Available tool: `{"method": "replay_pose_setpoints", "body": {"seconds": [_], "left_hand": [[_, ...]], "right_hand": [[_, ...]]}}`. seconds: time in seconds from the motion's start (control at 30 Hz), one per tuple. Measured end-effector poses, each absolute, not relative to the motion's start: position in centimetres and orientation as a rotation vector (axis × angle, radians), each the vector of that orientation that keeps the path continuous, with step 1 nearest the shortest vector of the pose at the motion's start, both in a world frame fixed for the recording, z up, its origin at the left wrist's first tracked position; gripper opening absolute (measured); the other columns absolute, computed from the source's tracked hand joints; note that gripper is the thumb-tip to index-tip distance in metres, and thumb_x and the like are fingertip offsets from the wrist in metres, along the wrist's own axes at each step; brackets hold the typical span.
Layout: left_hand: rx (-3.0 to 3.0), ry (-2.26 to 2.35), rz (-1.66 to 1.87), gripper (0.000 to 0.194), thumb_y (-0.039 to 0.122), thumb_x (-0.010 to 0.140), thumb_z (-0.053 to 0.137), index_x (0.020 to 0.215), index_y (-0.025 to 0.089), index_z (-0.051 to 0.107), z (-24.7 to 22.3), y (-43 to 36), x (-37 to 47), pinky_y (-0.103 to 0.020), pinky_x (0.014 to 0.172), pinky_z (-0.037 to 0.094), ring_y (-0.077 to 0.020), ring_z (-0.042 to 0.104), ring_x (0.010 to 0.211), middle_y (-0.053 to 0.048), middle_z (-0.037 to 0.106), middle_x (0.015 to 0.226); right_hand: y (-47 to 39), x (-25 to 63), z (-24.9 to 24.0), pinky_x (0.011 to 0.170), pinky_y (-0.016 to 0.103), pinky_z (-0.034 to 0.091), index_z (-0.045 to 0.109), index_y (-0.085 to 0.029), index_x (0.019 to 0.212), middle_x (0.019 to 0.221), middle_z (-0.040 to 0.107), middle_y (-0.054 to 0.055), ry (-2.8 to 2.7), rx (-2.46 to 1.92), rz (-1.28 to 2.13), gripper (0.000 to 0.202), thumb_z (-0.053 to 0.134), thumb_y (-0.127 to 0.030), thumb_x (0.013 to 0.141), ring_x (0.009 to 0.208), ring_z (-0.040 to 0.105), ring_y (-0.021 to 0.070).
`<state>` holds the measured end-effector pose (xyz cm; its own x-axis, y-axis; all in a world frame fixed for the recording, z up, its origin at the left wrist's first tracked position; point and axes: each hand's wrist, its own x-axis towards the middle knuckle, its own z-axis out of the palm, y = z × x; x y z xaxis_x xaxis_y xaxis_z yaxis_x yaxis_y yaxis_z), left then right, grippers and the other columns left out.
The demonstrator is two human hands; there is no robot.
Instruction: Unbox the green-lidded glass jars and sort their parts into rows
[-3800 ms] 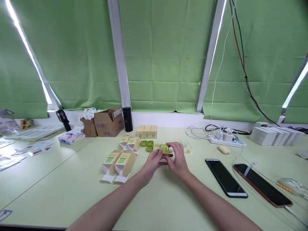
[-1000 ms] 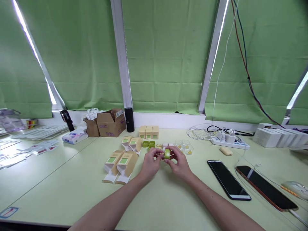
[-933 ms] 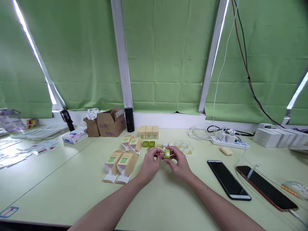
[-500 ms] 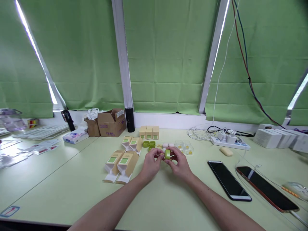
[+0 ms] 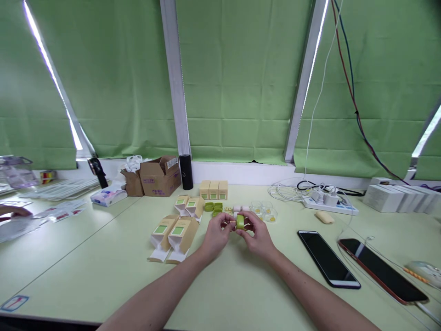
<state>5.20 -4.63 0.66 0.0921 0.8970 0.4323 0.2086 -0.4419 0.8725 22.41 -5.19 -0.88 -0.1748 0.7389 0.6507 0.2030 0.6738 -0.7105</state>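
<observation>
A small green case (image 5: 240, 222) is held up between my two hands over the pale table (image 5: 220, 294). My left hand (image 5: 217, 232) pinches at its left side, where something small and thin shows between the fingertips. My right hand (image 5: 257, 233) grips the case from the right. Just behind lie green cases (image 5: 217, 207), small white cylinders (image 5: 241, 208) and clear round containers (image 5: 267, 210). Open kraft boxes with green labels (image 5: 182, 233) lie to the left, and three upright kraft boxes (image 5: 213, 189) stand at the back.
Two phones (image 5: 327, 257) (image 5: 381, 269) and a power strip (image 5: 330, 204) with cables are on the right. White boxes (image 5: 386, 197) stand farther right. A cardboard box (image 5: 160, 177) and black cylinder (image 5: 186, 172) are back left. Another person's hand (image 5: 15, 211) is at the left edge.
Another person's hand has come into view at the left edge. The green case has turned slightly between my fingers; my hands stay in nearly the same place.
</observation>
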Motion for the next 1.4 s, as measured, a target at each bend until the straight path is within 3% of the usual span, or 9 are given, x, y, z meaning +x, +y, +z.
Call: {"method": "replay_pose_setpoints", "body": {"seconds": [0.3,0.47,0.67,0.8,1.03,1.23,1.4], "left_hand": [[1.725,1.094,1.407,0.016,0.033,0.085,0.067,0.084,0.018,0.068,0.9,-4.7,5.4,-0.032,0.072,0.055,-0.0194,0.068,0.076,-0.005,0.073,0.084],[1.746,1.12,1.443,0.018,0.035,0.088,0.067,0.091,0.018,0.07,1.0,-4.9,5.6,-0.033,0.077,0.056,-0.0206,0.07,0.083,-0.007,0.074,0.091],[1.812,1.106,1.473,0.021,0.035,0.088,0.07,0.1,0.018,0.071,0.8,-4.9,5.5,-0.035,0.08,0.058,-0.0211,0.07,0.089,-0.009,0.072,0.1],[1.843,1.136,1.503,0.03,0.032,0.086,0.074,0.113,0.019,0.07,0.8,-5.0,5.2,-0.039,0.089,0.056,-0.0227,0.068,0.101,-0.011,0.067,0.112],[1.915,1.16,1.426,0.038,0.023,0.084,0.074,0.122,0.025,0.068,1.1,-5.2,4.9,-0.046,0.107,0.047,-0.027,0.052,0.128,-0.01,0.063,0.125],[1.972,1.101,1.46,0.05,0.011,0.08,0.074,0.126,0.029,0.068,1.0,-5.1,4.9,-0.045,0.107,0.047,-0.0268,0.05,0.127,-0.008,0.064,0.123],[2.013,1.082,1.451,0.048,0.01,0.08,0.075,0.123,0.029,0.07,1.3,-5.1,5.0,-0.046,0.109,0.044,-0.0269,0.048,0.125,-0.007,0.066,0.121]], "right_hand": [[-5.1,22.5,-0.6,0.078,0.035,0.06,0.063,-0.026,0.125,0.117,0.063,0.008,-1.692,-0.78,0.648,0.042,0.068,-0.022,0.084,0.091,0.061,0.0196],[-5.1,22.3,-0.3,0.079,0.035,0.062,0.062,-0.026,0.126,0.119,0.063,0.009,-1.597,-0.742,0.814,0.041,0.071,-0.032,0.086,0.098,0.063,0.0217],[-4.9,22.3,0.0,0.074,0.036,0.063,0.064,-0.026,0.127,0.115,0.064,0.009,-1.562,-0.677,0.827,0.036,0.062,-0.043,0.096,0.086,0.065,0.019],[-4.8,22.5,0.0,0.09,0.04,0.061,0.062,-0.027,0.132,0.131,0.06,0.011,-1.604,-0.717,0.664,0.04,0.065,-0.036,0.094,0.103,0.066,0.022],[-4.8,22.5,-0.4,0.098,0.048,0.058,0.05,-0.027,0.14,0.121,0.065,0.01,-1.671,-0.812,0.404,0.059,0.067,-0.017,0.085,0.111,0.064,0.0266],[-5.2,22.8,-0.1,0.1,0.05,0.057,0.048,-0.027,0.142,0.126,0.064,0.012,-1.8,-0.765,0.27,0.06,0.059,-0.01,0.086,0.116,0.064,0.0286],[-5.5,23.0,0.4,0.102,0.052,0.055,0.049,-0.027,0.138,0.13,0.062,0.013,-1.866,-0.728,0.202,0.054,0.054,-0.008,0.088,0.122,0.061,0.0297]]}}
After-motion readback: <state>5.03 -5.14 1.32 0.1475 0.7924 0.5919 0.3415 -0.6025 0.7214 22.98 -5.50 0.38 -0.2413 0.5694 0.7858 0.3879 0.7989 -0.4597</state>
